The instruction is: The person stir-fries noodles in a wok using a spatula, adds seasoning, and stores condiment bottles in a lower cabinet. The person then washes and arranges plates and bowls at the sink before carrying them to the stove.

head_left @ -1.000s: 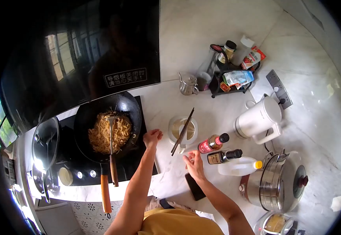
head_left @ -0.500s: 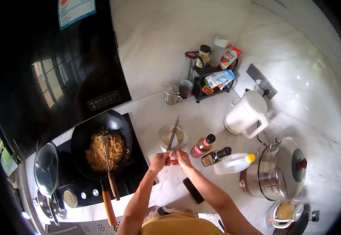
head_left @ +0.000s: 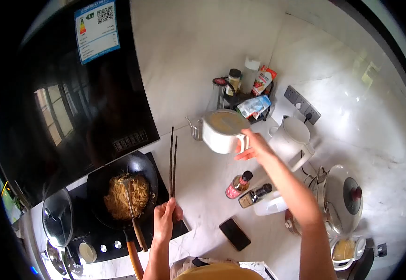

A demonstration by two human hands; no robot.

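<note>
My left hand [head_left: 166, 217] is closed around a pair of dark chopsticks [head_left: 172, 165], which point up and stand slightly apart at their tips. It is just right of the black wok [head_left: 105, 215]. My right hand [head_left: 256, 145] grips the handle of a white mug-like bowl [head_left: 219, 140], lifted above the counter near the back wall. Something pale brown shows within the bowl's rim. Noodles [head_left: 127, 198] lie in the wok, along with a spatula [head_left: 138, 231] whose wooden handle leans over the edge.
A red-labelled bottle [head_left: 237, 185], a dark sauce bottle [head_left: 254, 196] and a plastic jug [head_left: 270, 205] stand beneath my right forearm. Behind the bowl are a small glass teapot [head_left: 195, 129] and a spice rack [head_left: 268, 91]. A phone [head_left: 234, 234], kettle [head_left: 290, 140] and steamer [head_left: 338, 196] share the counter.
My hands have separated. The right one has taken the bowl by its handle and raised it up and back; the left has shifted toward the wok with the chopsticks.
</note>
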